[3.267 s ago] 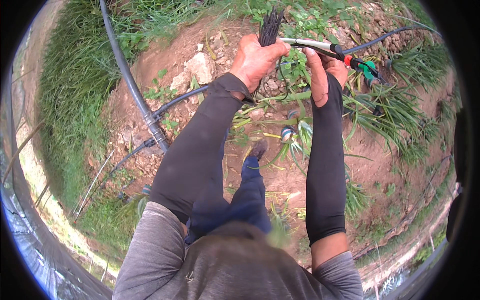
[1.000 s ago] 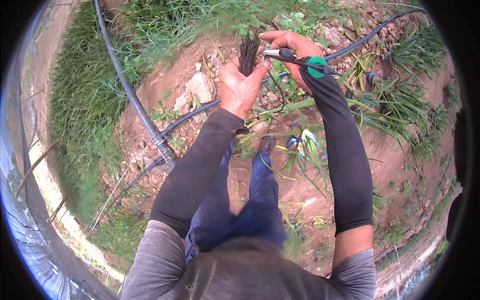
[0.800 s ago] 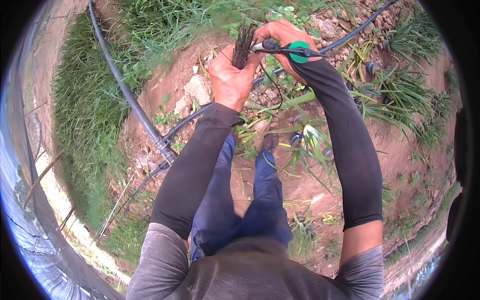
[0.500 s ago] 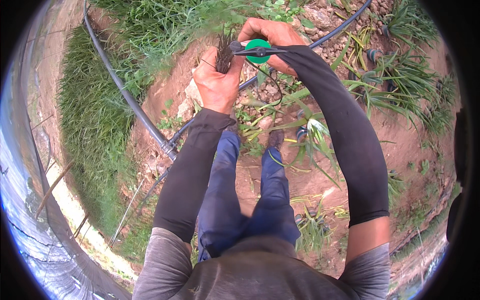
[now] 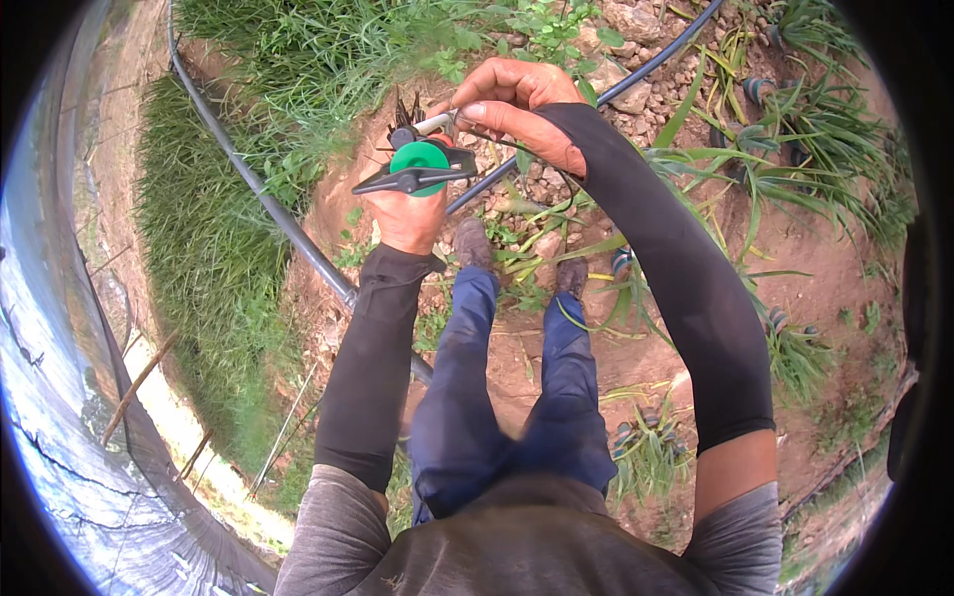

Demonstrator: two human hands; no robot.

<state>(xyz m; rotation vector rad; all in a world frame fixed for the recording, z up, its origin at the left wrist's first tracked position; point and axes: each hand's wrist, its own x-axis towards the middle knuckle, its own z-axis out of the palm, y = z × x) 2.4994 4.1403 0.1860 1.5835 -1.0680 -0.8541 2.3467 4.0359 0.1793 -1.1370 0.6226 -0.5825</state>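
Note:
A small sprinkler [image 5: 419, 169] with a green disc and black arms lies over my left hand [image 5: 409, 221], which is closed around it; the sprinkler hides most of its fingers. Dark, spiky pieces [image 5: 405, 111], whose kind I cannot make out, stick up beyond it from the same grip. From the sprinkler a short whitish-grey stem [image 5: 433, 123] points toward my right hand [image 5: 527, 102]. There, thumb and fingers pinch a thin black tube [image 5: 487, 135] close to the stem's end. Whether tube and stem are joined I cannot tell.
A thick dark pipe [image 5: 288, 226] curves down the left past tall grass [image 5: 199, 238]. Another pipe [image 5: 651, 70] runs diagonally over stony soil beyond my hands. Spiky-leaved plants [image 5: 785, 169] grow on the right. My shoes [image 5: 474, 243] stand on reddish soil, with whitish sheeting [image 5: 70, 437] far left.
The sprinkler has shifted left and nearer me, from between my hands to over my left hand, and turned. My right hand now pinches beside its whitish stem.

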